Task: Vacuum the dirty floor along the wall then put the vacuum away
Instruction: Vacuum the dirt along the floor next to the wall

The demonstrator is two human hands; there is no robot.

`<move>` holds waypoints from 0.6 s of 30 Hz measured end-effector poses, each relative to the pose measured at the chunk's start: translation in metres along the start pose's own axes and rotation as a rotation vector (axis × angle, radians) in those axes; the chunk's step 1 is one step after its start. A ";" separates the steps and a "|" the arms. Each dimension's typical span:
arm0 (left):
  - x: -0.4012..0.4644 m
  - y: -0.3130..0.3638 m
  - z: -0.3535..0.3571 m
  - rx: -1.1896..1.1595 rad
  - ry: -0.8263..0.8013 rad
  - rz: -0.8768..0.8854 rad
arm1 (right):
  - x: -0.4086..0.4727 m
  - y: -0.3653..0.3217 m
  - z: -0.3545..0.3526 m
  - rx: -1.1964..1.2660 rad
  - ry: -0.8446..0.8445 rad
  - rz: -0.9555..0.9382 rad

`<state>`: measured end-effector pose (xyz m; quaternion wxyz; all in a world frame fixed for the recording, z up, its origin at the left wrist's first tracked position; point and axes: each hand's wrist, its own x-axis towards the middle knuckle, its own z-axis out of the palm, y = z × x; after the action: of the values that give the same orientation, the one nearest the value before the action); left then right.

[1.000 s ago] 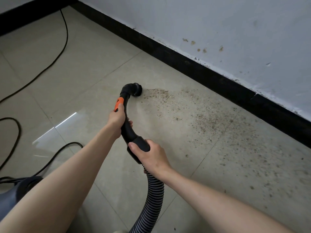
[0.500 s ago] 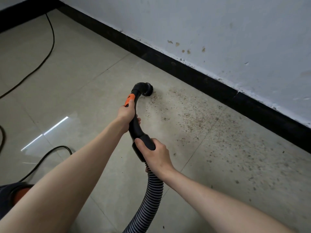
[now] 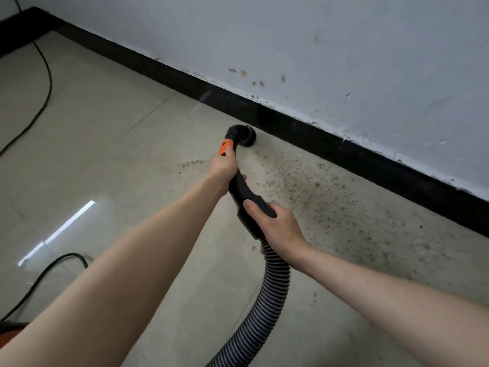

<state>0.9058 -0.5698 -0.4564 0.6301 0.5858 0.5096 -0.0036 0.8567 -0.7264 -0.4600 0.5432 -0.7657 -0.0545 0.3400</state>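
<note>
Head cam: both hands on the vacuum wand. Left hand [image 3: 225,168] wraps the black curved handle [image 3: 239,189] just below the orange collar [image 3: 225,149], fingers curled round it. Right hand [image 3: 277,226] grips the thicker cuff end [image 3: 258,207] of the handle where the ribbed grey hose [image 3: 267,300] joins, thumb lying along the top. Hose runs down from there to the bottom edge of frame.

Round brush nozzle [image 3: 244,136] sits on the tile floor [image 3: 105,141], just beside the black baseboard [image 3: 330,144]; can't tell if it touches the baseboard. Brown dirt specks [image 3: 304,186] are scattered right of the nozzle and along the baseboard toward the right edge. A small streak of crumbs [image 3: 189,163] lies left of the left hand.

White wall [image 3: 344,49] above the baseboard has a few brown stains [image 3: 258,82] and chipped paint along its lower edge.

Black power cord [image 3: 45,102] trails across the floor at far left; another loop [image 3: 58,263] lies lower left. Sliver of an orange vacuum body [image 3: 10,328] at the bottom left corner, mostly out of frame.
</note>
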 end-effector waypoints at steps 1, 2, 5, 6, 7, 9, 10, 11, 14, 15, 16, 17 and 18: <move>0.003 0.003 0.005 0.010 -0.009 0.007 | 0.004 0.000 -0.004 0.003 -0.001 -0.003; 0.006 0.006 0.010 0.014 -0.012 0.011 | 0.008 -0.001 -0.007 0.003 -0.003 -0.007; 0.020 0.014 0.014 0.009 0.004 0.016 | 0.022 -0.006 -0.011 -0.005 -0.007 -0.021; 0.026 0.017 0.015 0.011 0.008 0.018 | 0.027 -0.008 -0.011 0.001 -0.006 -0.022; 0.030 0.019 0.014 0.016 0.015 0.020 | 0.030 -0.010 -0.009 0.004 -0.011 -0.023; 0.037 0.022 0.009 0.025 0.016 0.021 | 0.031 -0.015 -0.003 0.004 -0.015 -0.023; 0.038 0.023 0.009 0.027 0.011 0.017 | 0.031 -0.016 -0.002 0.000 -0.005 -0.022; 0.038 0.022 0.009 0.030 0.004 0.012 | 0.029 -0.016 -0.001 -0.012 0.008 -0.020; 0.030 0.012 0.014 0.022 -0.034 -0.010 | 0.016 -0.009 -0.005 -0.052 0.048 0.006; 0.027 0.007 0.017 0.010 -0.046 -0.021 | 0.010 -0.005 -0.008 -0.069 0.064 0.017; 0.024 0.002 0.019 -0.001 -0.057 -0.031 | 0.005 0.000 -0.010 -0.090 0.083 0.023; 0.020 -0.003 0.022 -0.008 -0.069 -0.037 | 0.000 0.004 -0.011 -0.113 0.103 0.022; 0.017 -0.006 0.024 -0.015 -0.082 -0.036 | -0.004 0.006 -0.012 -0.132 0.121 0.013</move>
<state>0.9251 -0.5793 -0.4768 0.6547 0.5712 0.4938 -0.0354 0.8591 -0.7406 -0.4614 0.4916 -0.8194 -0.0391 0.2924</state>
